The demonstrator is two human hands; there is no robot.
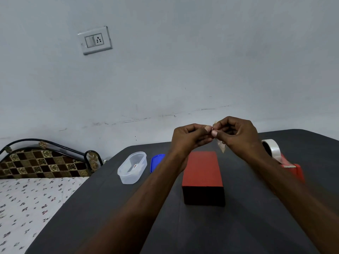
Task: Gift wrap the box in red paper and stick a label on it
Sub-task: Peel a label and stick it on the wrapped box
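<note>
A box wrapped in red paper [202, 173] stands on the dark table [238, 226], in the middle. Above its far end, my left hand [189, 137] and my right hand [238, 136] are raised and meet fingertip to fingertip. Between them they pinch a small label [222, 147]. Its pale backing strip hangs down below my right fingers. Most of the label is hidden by the fingers.
A clear plastic tub [132, 167] with a small item inside sits left of the box, its blue lid [156, 162] beside it. A red tape dispenser [286, 162] with a clear tape roll stands at the right. A bed [27, 198] adjoins the table's left edge.
</note>
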